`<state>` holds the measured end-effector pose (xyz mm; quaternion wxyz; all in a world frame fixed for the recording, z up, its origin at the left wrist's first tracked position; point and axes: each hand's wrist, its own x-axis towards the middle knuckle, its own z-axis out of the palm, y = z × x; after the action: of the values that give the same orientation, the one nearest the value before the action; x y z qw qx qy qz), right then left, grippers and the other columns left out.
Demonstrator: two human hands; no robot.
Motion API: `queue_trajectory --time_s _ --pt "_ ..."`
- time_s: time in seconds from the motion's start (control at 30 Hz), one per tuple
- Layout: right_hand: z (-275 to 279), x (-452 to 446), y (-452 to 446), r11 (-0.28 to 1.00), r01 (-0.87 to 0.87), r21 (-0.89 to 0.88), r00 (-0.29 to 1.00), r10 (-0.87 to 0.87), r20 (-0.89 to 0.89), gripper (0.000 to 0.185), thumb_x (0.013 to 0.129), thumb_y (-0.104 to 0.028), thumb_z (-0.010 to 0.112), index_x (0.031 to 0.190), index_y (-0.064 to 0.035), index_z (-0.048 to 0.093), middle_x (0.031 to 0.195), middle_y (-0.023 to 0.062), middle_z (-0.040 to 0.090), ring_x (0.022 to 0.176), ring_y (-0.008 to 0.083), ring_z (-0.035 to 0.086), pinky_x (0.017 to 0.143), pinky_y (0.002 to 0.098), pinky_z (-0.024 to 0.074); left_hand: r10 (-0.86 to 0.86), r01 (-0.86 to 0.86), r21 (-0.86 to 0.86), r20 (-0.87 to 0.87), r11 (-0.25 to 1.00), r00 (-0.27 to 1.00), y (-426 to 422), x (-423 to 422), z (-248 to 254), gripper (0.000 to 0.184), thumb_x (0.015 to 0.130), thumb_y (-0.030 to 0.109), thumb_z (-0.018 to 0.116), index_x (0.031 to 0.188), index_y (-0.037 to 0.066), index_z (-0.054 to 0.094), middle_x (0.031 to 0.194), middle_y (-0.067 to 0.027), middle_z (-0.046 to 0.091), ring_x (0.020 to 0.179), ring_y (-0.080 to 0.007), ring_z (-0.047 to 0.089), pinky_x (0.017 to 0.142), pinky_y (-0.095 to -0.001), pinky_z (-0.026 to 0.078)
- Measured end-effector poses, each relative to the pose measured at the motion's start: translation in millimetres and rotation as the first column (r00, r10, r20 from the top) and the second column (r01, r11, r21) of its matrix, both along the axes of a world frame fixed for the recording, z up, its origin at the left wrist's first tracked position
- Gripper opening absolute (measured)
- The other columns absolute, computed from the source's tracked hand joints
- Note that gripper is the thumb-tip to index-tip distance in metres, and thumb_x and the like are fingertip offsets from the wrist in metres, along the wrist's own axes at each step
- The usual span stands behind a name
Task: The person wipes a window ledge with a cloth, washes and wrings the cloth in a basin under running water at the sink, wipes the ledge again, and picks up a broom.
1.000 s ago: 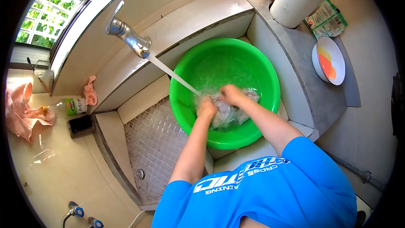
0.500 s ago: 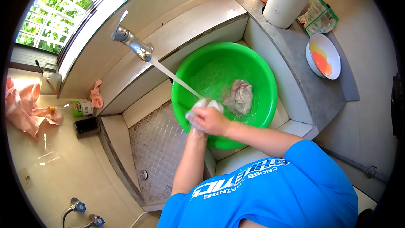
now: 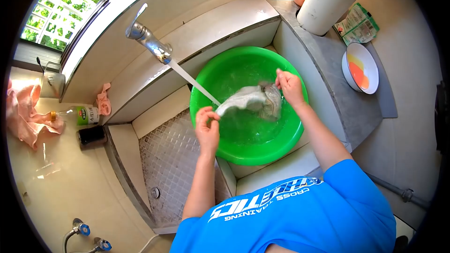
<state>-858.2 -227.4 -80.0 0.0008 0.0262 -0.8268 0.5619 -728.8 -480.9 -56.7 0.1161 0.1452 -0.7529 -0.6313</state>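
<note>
- Left grip (image 3: 207,129): pinching cloth (image 3: 248,97) at one end.
- Right grip (image 3: 289,89): by its other end; closure I cannot tell.
- Cloth: within green basin (image 3: 251,160); likely soft, slippery, water-heavy; take by edges.

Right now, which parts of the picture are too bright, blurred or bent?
Head view: the window glares; head view: the white cloth looks slightly smeared, perhaps from motion; head view: the ledge curves, likely lens distortion, and the image corners are black.

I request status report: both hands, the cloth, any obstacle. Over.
Left hand and right hand at opposite ends of pale cloth, exact grip unclear. Cloth over green basin. Tap stream falls beside left hand.
</note>
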Motion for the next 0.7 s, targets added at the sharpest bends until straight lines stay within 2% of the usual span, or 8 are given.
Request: queue_trajectory --time_s 0.07,0.13,0.27,0.33,0.4,0.47,0.6,0.7 --pt "-20.8 -0.8 8.1 0.996 -0.087 -0.012 0.978 0.088 0.187 0.03 0.088 -0.028 0.056 0.074 -0.003 0.061 0.061 0.0082 0.058 0.058 0.0161 0.057 0.053 0.0304 0.0447 -0.139 0.136 0.03 0.144 0.99 0.98 -0.7 11.4 -20.2 0.009 0.075 -0.004 0.055 0.076 0.004 0.059 0.112 -0.0116 0.049 0.101 -0.0188 0.05 0.075 -0.0241 0.046" --pt "-28.8 2.2 7.1 0.883 -0.279 0.378 0.96 0.268 0.084 0.024 0.079 -0.027 0.065 0.086 -0.0039 0.063 0.077 0.0133 0.064 0.071 0.0206 0.062 0.063 0.0343 0.0498 -0.232 0.231 0.037 0.278 0.972 0.932 -6.9 21.9 -59.2 0.017 0.076 0.002 0.056 0.091 0.007 0.063 0.106 -0.0104 0.054 0.1 -0.0167 0.05 0.071 -0.0272 0.047" --pt "-38.5 7.0 -47.0 0.918 -0.088 0.387 0.987 0.027 0.161 0.036 0.074 -0.025 0.069 0.106 -0.0108 0.061 0.108 0.0152 0.06 0.095 0.0311 0.059 0.083 0.0416 0.0475 -0.082 -0.008 0.187 0.468 0.982 0.88 12.1 -3.9 -30.4 0.034 0.08 0.008 0.054 0.115 0.011 0.056 0.112 -0.0081 0.053 0.101 -0.0193 0.049 0.084 -0.0326 0.039" --pt "-31.2 50.8 -93.3 0.561 -0.147 0.815 0.981 0.187 0.048 0.043 0.071 -0.026 0.07 0.111 -0.0134 0.06 0.118 0.0117 0.055 0.111 0.0337 0.049 0.091 0.0488 0.0408 -0.095 -0.139 0.335 0.595 0.932 0.798 15.2 -16.6 -38.9 0.043 0.083 0.013 0.053 0.126 0.012 0.048 0.111 -0.0077 0.054 0.096 -0.0177 0.051 0.076 -0.0312 0.041" --pt "-46.4 56.3 -90.4 0.602 -0.296 0.741 0.929 0.363 0.076 0.043 0.069 -0.027 0.071 0.109 -0.0143 0.061 0.118 0.0105 0.054 0.113 0.0326 0.046 0.092 0.0503 0.0387 -0.168 -0.105 0.407 0.579 0.907 0.798 8.5 -10.8 -92.7 0.042 0.084 0.013 0.053 0.126 0.01 0.048 0.115 -0.0094 0.054 0.097 -0.0184 0.052 0.078 -0.0312 0.043" --pt "-49.8 52.3 -81.7 0.608 -0.451 0.653 0.842 0.532 0.086 0.043 0.068 -0.029 0.072 0.108 -0.0153 0.063 0.119 0.0093 0.054 0.115 0.0314 0.043 0.093 0.0518 0.0366 -0.134 0.051 0.198 0.437 0.979 0.889 6.8 -1.6 -134.9 0.041 0.087 0.016 0.053 0.127 0.007 0.047 0.119 -0.0118 0.053 0.102 -0.0208 0.052 0.082 -0.0323 0.044" --pt "-22.8 36.3 -78.7 0.623 -0.411 0.666 0.909 0.332 0.251 0.032 0.065 -0.026 0.072 0.092 -0.0101 0.067 0.106 0.01 0.059 0.101 0.0291 0.05 0.084 0.0459 0.0422 -0.104 -0.079 0.345 0.481 0.935 0.87 16.5 -8.7 -88.5 0.041 0.09 0.022 0.052 0.128 0.006 0.046 0.118 -0.0135 0.054 0.103 -0.0227 0.053 0.085 -0.0344 0.044" --pt "10.4 49.5 -93.0 0.617 -0.607 0.501 0.763 0.628 0.151 0.032 0.065 -0.027 0.071 0.084 -0.0028 0.063 0.095 0.0146 0.061 0.094 0.0302 0.053 0.082 0.0395 0.0434 -0.157 -0.287 0.528 0.645 0.799 0.748 25.1 -23.7 -40.0 0.037 0.092 0.032 0.049 0.121 0.008 0.05 0.11 -0.012 0.058 0.096 -0.0242 0.057 0.079 -0.0372 0.048"
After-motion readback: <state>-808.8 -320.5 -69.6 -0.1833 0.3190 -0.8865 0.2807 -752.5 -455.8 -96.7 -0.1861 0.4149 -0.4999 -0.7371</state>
